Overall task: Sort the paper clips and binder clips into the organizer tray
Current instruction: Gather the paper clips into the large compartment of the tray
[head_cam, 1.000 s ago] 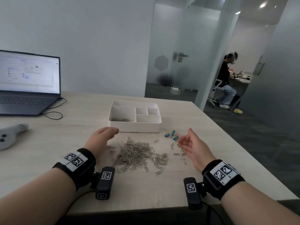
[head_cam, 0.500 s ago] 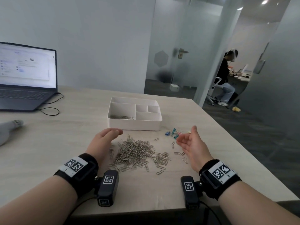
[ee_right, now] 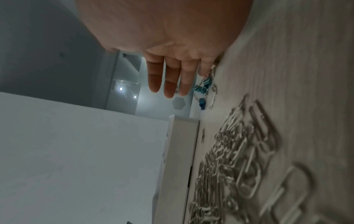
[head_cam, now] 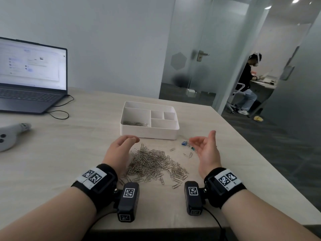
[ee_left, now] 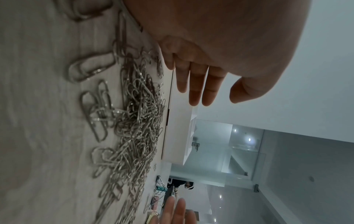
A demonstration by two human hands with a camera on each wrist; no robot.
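A heap of silver paper clips (head_cam: 152,162) lies on the wooden table between my two hands. Behind it stands the white organizer tray (head_cam: 149,133), with some paper clips (head_cam: 135,124) in its big left compartment. A few small blue binder clips (head_cam: 185,143) lie at the tray's front right corner. My left hand (head_cam: 121,146) stands on its edge left of the heap, fingers relaxed, holding nothing. My right hand (head_cam: 205,146) stands on its edge right of the heap, palm inward, empty, fingertips close to the binder clips (ee_right: 203,89). The heap (ee_left: 134,121) fills the left wrist view.
An open laptop (head_cam: 29,79) with a cable sits at the far left. A grey handheld device (head_cam: 10,134) lies on the left of the table. The table's right edge (head_cam: 260,159) runs close to my right hand. A person sits at a desk beyond the glass wall.
Both hands have drawn a little closer to the heap and slightly forward. The head view has shifted. Nothing was picked up.
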